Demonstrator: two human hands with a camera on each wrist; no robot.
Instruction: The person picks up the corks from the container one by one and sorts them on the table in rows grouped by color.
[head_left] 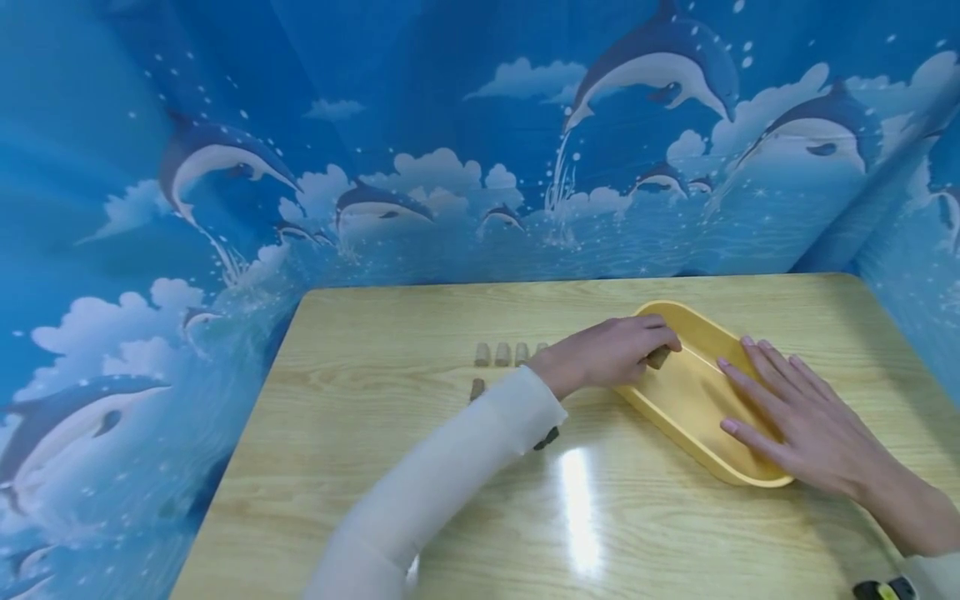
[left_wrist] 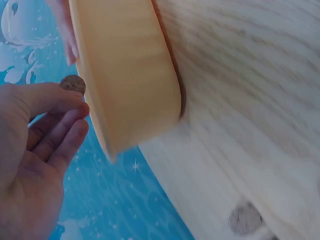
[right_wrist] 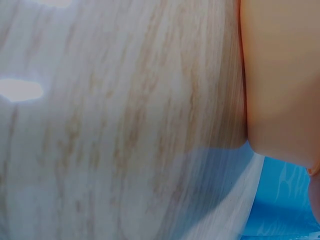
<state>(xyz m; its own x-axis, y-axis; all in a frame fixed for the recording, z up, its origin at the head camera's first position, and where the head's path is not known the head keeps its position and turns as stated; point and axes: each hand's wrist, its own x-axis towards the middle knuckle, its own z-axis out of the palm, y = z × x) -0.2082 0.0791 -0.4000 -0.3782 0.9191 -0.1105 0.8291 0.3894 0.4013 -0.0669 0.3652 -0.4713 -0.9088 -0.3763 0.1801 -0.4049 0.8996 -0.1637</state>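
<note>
My left hand [head_left: 600, 354] reaches over the left side of a yellow oblong tub [head_left: 693, 400]. It pinches a small brown cork stopper [head_left: 657, 357] between thumb and fingers. In the left wrist view the round speckled end of that cork stopper [left_wrist: 73, 84] shows beside the tub's rim [left_wrist: 92, 105]. Across the tub's right side lies my right hand [head_left: 806, 421], fingers spread and straight over the rim. Only a sliver of the right hand [right_wrist: 315, 197] appears at the edge of the right wrist view, beside the tub's outer wall [right_wrist: 282, 75].
A row of several cork stoppers [head_left: 502, 355] stands on the wooden table [head_left: 360, 433] left of the tub, partly hidden by my left wrist. Another darker cork stopper [head_left: 477, 388] is just in front of them. Behind the table hangs a blue dolphin-print cloth [head_left: 450, 108].
</note>
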